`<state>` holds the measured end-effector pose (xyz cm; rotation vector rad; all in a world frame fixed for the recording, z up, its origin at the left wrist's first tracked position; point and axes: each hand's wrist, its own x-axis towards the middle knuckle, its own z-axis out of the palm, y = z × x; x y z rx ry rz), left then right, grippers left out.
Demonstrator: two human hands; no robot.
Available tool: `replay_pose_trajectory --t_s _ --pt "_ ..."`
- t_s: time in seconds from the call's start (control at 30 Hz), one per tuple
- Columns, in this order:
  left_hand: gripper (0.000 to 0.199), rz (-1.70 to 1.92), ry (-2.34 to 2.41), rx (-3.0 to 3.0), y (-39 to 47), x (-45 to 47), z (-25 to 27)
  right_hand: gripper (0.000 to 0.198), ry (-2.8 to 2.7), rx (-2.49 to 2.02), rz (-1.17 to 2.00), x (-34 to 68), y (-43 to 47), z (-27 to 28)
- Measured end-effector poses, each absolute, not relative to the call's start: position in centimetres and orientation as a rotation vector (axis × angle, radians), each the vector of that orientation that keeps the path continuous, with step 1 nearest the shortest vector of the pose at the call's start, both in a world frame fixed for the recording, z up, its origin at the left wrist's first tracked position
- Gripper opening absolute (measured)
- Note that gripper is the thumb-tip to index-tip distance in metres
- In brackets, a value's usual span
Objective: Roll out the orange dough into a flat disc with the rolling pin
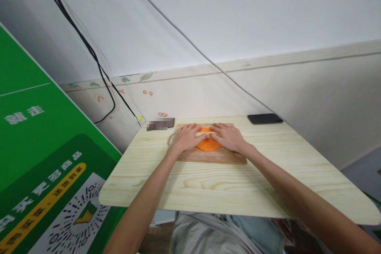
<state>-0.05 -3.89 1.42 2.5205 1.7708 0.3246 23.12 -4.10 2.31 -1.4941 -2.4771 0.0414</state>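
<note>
A flat orange sheet of dough or clay [208, 145] lies on a brown wooden cutting board [214, 158]. Across it runs a pale rolling pin [207, 135], visible only in the short stretch between my thumbs. My left hand [187, 137] curves over the pin's left part, thumb pointing inward. Over the right part lies my right hand [229, 136], held the same way. The pin's ends are hidden under both palms. Some of the orange sheet shows beyond the pin, and a wider rounded part shows on my side.
The board rests on a light wood-grain table [208, 194] against a white wall. A black phone [264, 119] lies at the back right, a dark flat item [160, 124] at the back left. A metal ring [170, 139] sits at the board's left edge. Cables [98, 63] hang along the wall.
</note>
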Motion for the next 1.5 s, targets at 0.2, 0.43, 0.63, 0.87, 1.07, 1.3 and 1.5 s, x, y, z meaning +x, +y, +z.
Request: replay_pose_trajectory --t_s 0.2,0.43,0.63,0.87,1.07,1.3,1.5 --pt "0.061 0.317 1.782 2.509 -4.08 0.21 1.79 0.054 -2.455 -1.531 0.083 22.76 -4.08 2.61" --pt "0.061 0.306 1.777 2.508 -4.08 0.13 1.76 0.053 -2.435 -1.554 0.118 22.74 -4.04 2.49" --pt "0.062 0.292 1.781 2.497 -4.13 0.15 1.85 0.054 -2.428 -1.547 0.127 22.85 -3.94 2.35" --pt "0.064 0.297 1.793 2.5 -4.28 0.18 1.82 0.053 -2.441 -1.515 0.106 22.96 -3.85 2.16" --pt "0.064 0.297 1.793 2.498 -4.45 0.26 1.97 0.054 -2.441 -1.544 0.118 23.0 -3.83 2.24" --pt "0.064 0.31 1.794 2.503 -4.56 0.35 2.02 0.055 -2.452 -1.511 0.11 23.08 -3.82 2.28" --pt "0.066 0.319 1.805 2.496 -4.68 0.36 2.02 0.053 -2.451 -1.503 0.081 23.08 -3.85 2.13"
